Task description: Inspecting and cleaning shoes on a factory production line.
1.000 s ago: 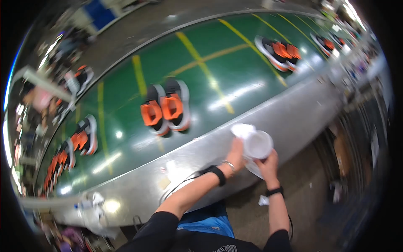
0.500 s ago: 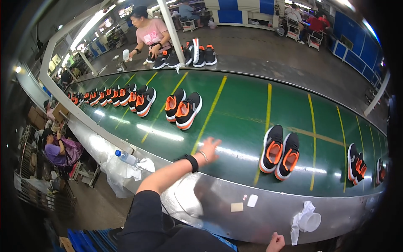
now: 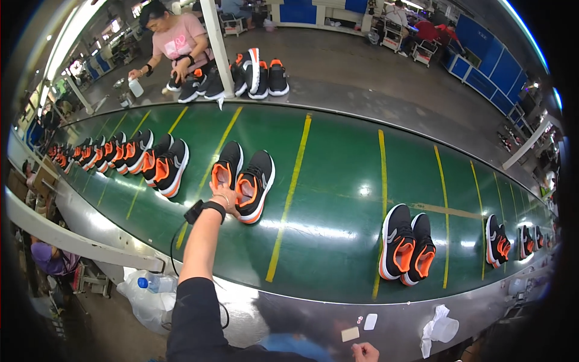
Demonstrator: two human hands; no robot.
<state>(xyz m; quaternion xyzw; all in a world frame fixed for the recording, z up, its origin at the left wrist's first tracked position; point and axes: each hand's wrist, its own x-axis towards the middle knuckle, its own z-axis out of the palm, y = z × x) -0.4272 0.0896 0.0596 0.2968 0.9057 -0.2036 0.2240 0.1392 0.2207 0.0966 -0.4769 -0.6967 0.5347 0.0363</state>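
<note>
My left hand (image 3: pixel 225 200) reaches over the green conveyor belt (image 3: pixel 338 181) to a pair of black sneakers with orange linings and white-orange soles. Its fingers are closed at the heels, touching the left sneaker (image 3: pixel 230 158) and the right sneaker (image 3: pixel 260 174). The hand hides part of both heels, and the toes point away from me. At the metal ledge's near edge is my right hand (image 3: pixel 365 352), its fingers curled; whatever it may hold is hidden. Another sneaker pair (image 3: pixel 408 244) stands farther right on the belt.
Rows of sneakers (image 3: pixel 114 151) line the belt's left part; more stand at far right. A co-worker (image 3: pixel 181 42) across the belt holds a white bottle (image 3: pixel 135 88) beside more shoes. A frame post (image 3: pixel 218 54) rises there. A plastic cup (image 3: pixel 445 329) and pale cards (image 3: pixel 350 334) lie on the ledge.
My left hand has moved from bare belt, fingers spread, onto the heels of the sneaker pair to its left. The view has shifted. My right hand stays low, curled.
</note>
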